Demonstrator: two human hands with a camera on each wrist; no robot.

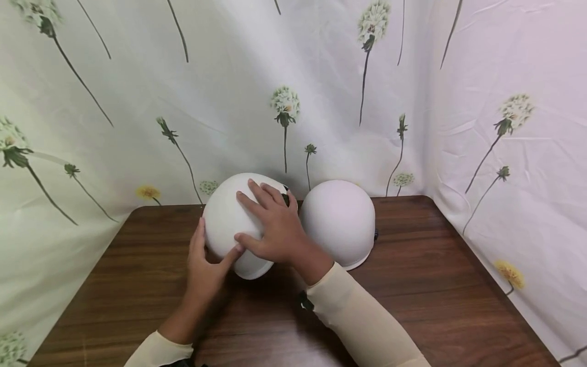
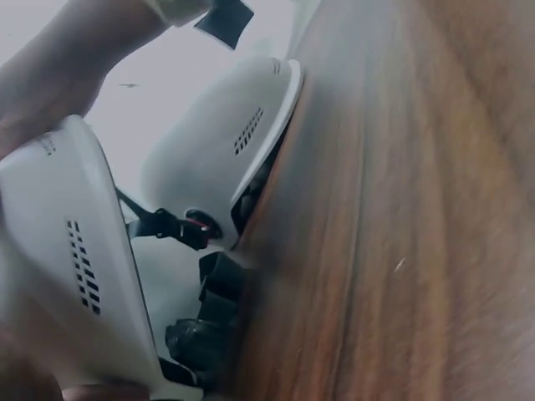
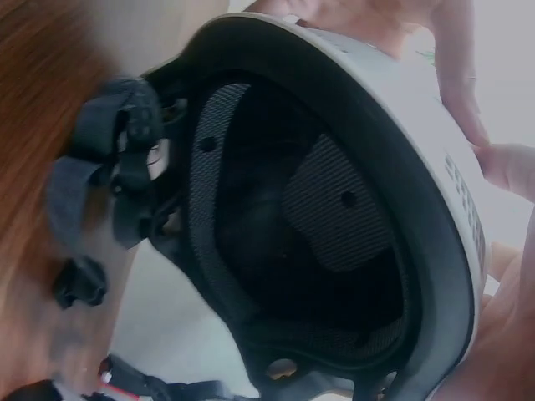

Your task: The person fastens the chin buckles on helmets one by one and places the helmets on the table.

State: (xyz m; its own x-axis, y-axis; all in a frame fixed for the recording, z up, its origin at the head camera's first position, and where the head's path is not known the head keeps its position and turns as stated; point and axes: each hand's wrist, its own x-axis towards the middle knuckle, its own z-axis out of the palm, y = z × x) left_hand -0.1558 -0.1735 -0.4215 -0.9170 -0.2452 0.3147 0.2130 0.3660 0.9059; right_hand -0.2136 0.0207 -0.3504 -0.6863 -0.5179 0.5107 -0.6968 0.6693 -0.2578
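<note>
A white helmet (image 1: 224,209) is tilted over the table, its smooth shell between both hands. My left hand (image 1: 206,267) holds its near left side, thumb along the lower shell and fingers up the side. Across the top, my right hand (image 1: 282,224) grips the shell with fingers spread, one near the far rim. The two thumbs almost meet. In the right wrist view the helmet's dark padded liner (image 3: 334,200) shows, with black straps (image 3: 134,167) hanging toward the wood. Rows of small vent holes (image 2: 84,271) mark the shell in the left wrist view.
A second white helmet (image 1: 339,219) sits dome-up on the dark wooden table (image 1: 412,285), close to the right of the held one. Behind and to the sides hangs a white cloth (image 1: 220,102) printed with dandelions.
</note>
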